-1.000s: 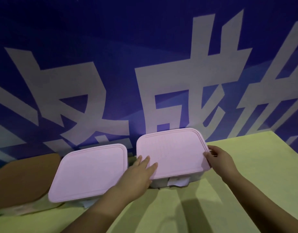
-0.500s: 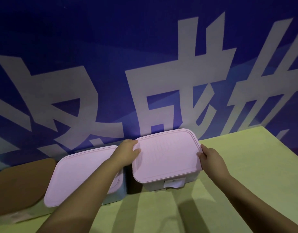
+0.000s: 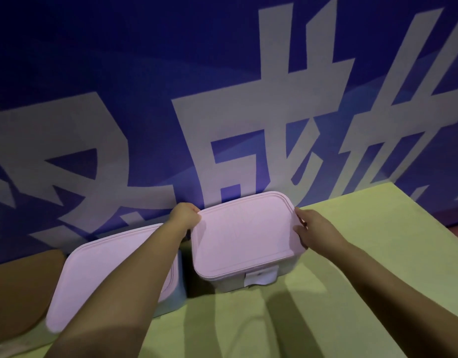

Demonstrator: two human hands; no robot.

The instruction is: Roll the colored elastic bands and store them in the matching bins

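Note:
Two grey bins with pink lids stand side by side against the wall. The right bin's pink lid [image 3: 244,235] is held at both sides: my left hand [image 3: 185,215] grips its far left corner, and my right hand [image 3: 313,227] grips its right edge. A white label [image 3: 260,277] hangs on this bin's front. The left bin's pink lid [image 3: 93,275] lies partly under my left forearm. No elastic bands are in view.
A yellow-green table [image 3: 364,254] carries the bins. A brown rounded object [image 3: 19,288] sits at the far left. Close behind the bins rises a blue wall [image 3: 222,73] with large white characters.
My left hand has moved from the front left of the right lid to its far left corner and taken hold. The right hand stays at the right edge. The view has shifted slightly.

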